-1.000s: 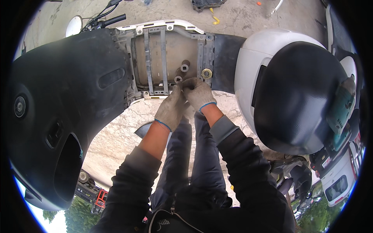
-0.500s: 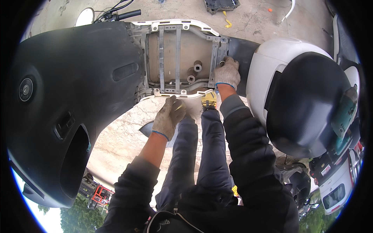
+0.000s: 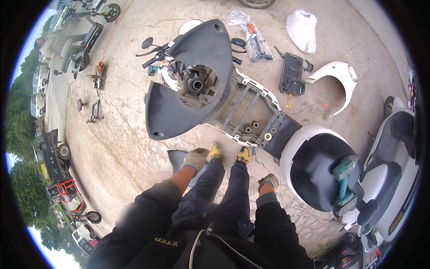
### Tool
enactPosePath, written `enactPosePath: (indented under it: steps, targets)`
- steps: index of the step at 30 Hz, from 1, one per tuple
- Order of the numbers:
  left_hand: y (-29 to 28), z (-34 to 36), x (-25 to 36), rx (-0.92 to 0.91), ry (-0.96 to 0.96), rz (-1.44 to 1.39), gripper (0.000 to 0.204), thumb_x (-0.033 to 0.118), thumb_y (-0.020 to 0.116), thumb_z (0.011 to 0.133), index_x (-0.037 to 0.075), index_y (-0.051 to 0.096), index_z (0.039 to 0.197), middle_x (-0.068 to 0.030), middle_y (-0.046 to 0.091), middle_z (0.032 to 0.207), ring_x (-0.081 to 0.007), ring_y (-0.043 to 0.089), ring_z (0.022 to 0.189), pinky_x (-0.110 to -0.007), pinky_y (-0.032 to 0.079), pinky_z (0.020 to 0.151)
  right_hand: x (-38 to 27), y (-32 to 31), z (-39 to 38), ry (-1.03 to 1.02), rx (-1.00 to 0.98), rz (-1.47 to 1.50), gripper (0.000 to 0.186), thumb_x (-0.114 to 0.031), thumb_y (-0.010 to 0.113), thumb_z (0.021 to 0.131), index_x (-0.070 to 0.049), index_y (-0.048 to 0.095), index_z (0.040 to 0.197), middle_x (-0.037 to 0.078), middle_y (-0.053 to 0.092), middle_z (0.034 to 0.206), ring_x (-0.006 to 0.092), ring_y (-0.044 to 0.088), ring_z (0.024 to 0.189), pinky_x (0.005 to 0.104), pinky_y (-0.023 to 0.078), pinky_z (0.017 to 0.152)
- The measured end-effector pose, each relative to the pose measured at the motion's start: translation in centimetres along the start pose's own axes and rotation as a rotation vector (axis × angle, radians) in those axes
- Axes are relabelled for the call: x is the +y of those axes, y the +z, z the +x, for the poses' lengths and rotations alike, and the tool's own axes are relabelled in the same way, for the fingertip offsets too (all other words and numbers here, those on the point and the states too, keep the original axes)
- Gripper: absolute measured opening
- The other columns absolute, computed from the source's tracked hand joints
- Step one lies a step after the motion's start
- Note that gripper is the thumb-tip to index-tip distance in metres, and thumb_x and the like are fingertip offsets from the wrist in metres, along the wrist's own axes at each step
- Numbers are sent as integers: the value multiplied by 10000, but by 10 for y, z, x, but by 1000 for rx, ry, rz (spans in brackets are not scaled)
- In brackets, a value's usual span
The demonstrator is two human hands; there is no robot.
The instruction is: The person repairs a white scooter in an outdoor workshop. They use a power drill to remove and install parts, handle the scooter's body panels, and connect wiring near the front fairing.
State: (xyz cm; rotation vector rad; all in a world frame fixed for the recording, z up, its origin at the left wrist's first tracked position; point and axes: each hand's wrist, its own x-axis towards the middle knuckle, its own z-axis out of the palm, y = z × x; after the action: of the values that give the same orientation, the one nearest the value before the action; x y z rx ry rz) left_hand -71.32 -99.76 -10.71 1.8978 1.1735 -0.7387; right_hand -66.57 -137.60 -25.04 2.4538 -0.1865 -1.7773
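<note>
In a knitted grey glove, my left hand (image 3: 196, 159) hangs with its fingers curled, above a dark curved panel (image 3: 176, 162) on the ground. My right hand (image 3: 268, 181), gloved the same way, is closed beside the scooter seat; whatever may be in it is hidden. Both hands are apart from the partly stripped scooter, whose bare floor frame (image 3: 242, 106) lies in front of me. Two round metal sockets (image 3: 255, 123) sit inside that frame, and a small bright ring (image 3: 268, 136) rests at its seat end. A teal power tool (image 3: 345, 179) lies on the black seat (image 3: 318, 172).
The scooter's dark front shell (image 3: 197, 49) stands ahead to the left. Beyond the frame are a black plastic tray (image 3: 292, 74), a white arched fairing (image 3: 342, 83), another white cover (image 3: 302, 31) and a bagged part (image 3: 255, 42). Another scooter (image 3: 389, 166) is parked at right.
My view has swung back and widened. My right hand has left the seat end of the frame and come down nearer my body; my left hand has left the frame's near rail.
</note>
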Motion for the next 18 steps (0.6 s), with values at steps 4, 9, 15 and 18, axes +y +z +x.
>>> enactPosePath:
  steps: [4,9,15,18]
  targets:
    - [-61,-38,-26,154,68,-65,406,381,664,978,74,781,1217,-171,771,1217,-328,714,1156,-392,534,1000,9,-54,-71,13,142,-286,295,-357,748,969,-140,784,1166,45,792,1179,199,746,1063,314,576,866]
    - [-98,-72,-115,492,-185,-396,405,369,684,937,68,796,1185,-210,778,1145,-362,729,1088,-414,548,964,-25,-142,-125,-9,258,-317,315,-381,742,954,-177,792,1189,42,775,1254,193,732,1165,303,591,909]
    - [-73,-127,-266,629,-472,-663,460,367,686,948,8,761,1227,-201,766,1228,-334,718,1129,-418,532,993,-66,-223,-143,-135,486,-571,359,-421,821,873,-189,818,1146,54,765,1284,235,726,1200,348,597,951]
    - [-25,-132,-345,473,-694,-613,443,334,644,963,31,740,1271,-209,748,1267,-356,706,1163,-420,529,1018,-81,-252,-140,-139,541,-603,381,-413,860,845,-190,819,1150,58,764,1285,248,724,1200,363,597,955]
